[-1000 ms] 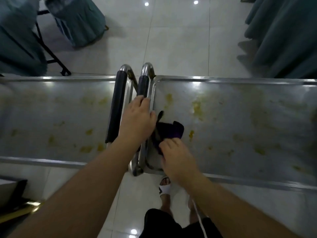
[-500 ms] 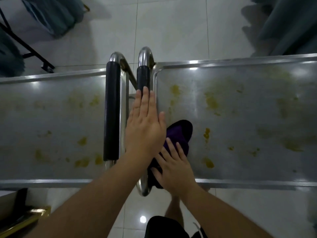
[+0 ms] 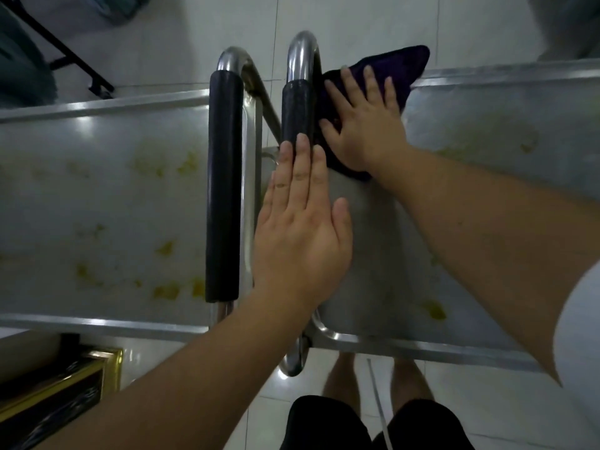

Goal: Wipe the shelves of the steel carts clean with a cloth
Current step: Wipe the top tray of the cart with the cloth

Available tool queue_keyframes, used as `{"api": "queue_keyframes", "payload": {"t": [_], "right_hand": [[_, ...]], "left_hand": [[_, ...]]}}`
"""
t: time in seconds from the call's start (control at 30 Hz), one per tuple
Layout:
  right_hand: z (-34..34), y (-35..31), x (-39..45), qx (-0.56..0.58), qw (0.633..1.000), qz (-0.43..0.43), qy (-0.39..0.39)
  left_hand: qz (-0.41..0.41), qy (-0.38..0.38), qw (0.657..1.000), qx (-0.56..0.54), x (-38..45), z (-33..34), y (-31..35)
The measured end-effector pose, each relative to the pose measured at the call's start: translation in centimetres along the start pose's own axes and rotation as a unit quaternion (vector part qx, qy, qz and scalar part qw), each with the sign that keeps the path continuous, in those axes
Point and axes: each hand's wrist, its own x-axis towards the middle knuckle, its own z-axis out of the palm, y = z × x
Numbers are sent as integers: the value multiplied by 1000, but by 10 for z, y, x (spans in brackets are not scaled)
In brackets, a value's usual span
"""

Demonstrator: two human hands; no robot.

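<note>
Two steel carts stand side by side, handles together. The right cart's top shelf [image 3: 487, 164] carries yellow stains; the left cart's shelf [image 3: 97, 196] is stained too. My right hand [image 3: 363, 125] presses flat, fingers spread, on a dark purple cloth [image 3: 399, 66] at the far left corner of the right shelf, the cloth's tip hanging over the far rim. My left hand [image 3: 302, 228] lies flat with straight fingers on the right cart's black-sleeved handle [image 3: 297, 108] and the shelf's left edge.
The left cart's black-sleeved handle [image 3: 224, 190] runs beside my left hand. A dark folding frame [image 3: 65, 56] stands on the tiled floor at the far left. A gold-edged object [image 3: 65, 384] sits low at the left. My legs [image 3: 373, 417] are below the right cart.
My right hand has pushed the cloth away from me along the shelf's left edge, from the near side to the far corner. The stains on that strip are gone. The camera moved closer.
</note>
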Motion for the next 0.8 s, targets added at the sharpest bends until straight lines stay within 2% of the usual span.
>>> {"api": "queue_keyframes", "payload": {"t": [0.23,0.6,0.8], "right_hand": [[11,-9,-56,23,999,28,0],[65,-10,-315,21,997,48,-50],[67,1,-343,4,995,68,-70]], "left_hand": [[0,-10,1000,17,1,1,-1],[-3,-42,999,10,2,-6,1],[-1,-76,996,41,4,-12,2]]}}
